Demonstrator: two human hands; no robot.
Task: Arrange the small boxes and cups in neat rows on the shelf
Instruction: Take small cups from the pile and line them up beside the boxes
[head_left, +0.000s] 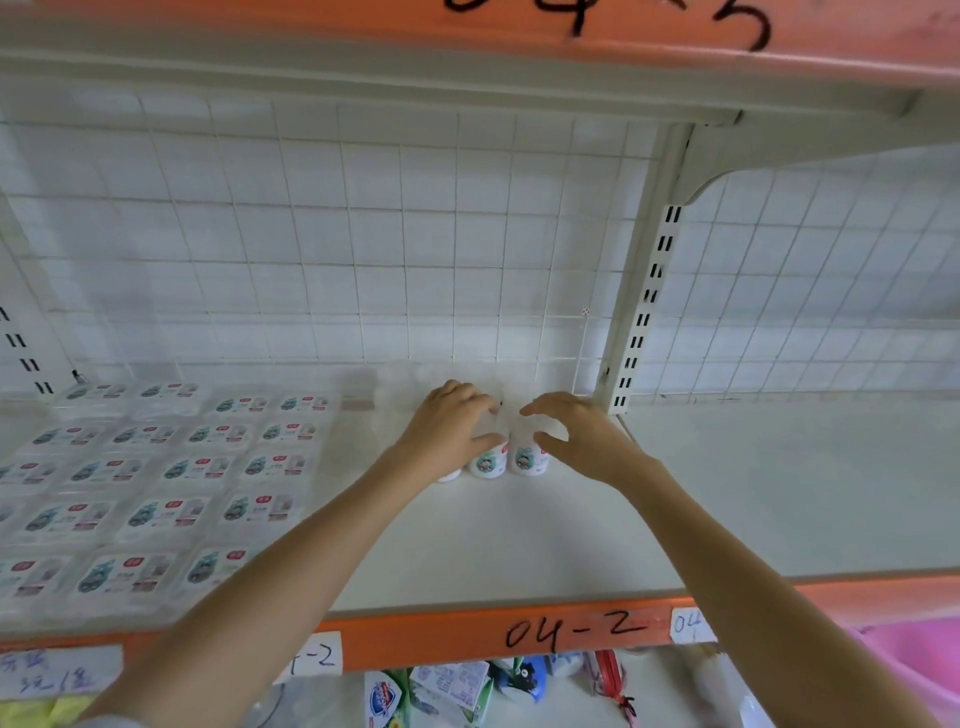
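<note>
Small white cups with cartoon labels (488, 463) stand in a tight cluster at the back middle of the shelf board (519, 540). My left hand (451, 428) lies over the left cups, fingers curled over their tops and thumb against the side of one cup. My right hand (579, 439) reaches over the rightmost cup (527, 460), fingers spread and lightly bent, thumb near its top. One more cup (449, 474) peeks out under my left wrist. Flat white boxes with teal and red labels (171, 512) lie in several neat rows on the shelf's left part.
A wire grid (415, 249) backs the shelf. A slotted white upright (644, 312) stands just right of the cups, with bare board beyond it. The orange front rail (467, 636) carries handwritten labels. Mixed packets (452, 686) lie on the shelf below.
</note>
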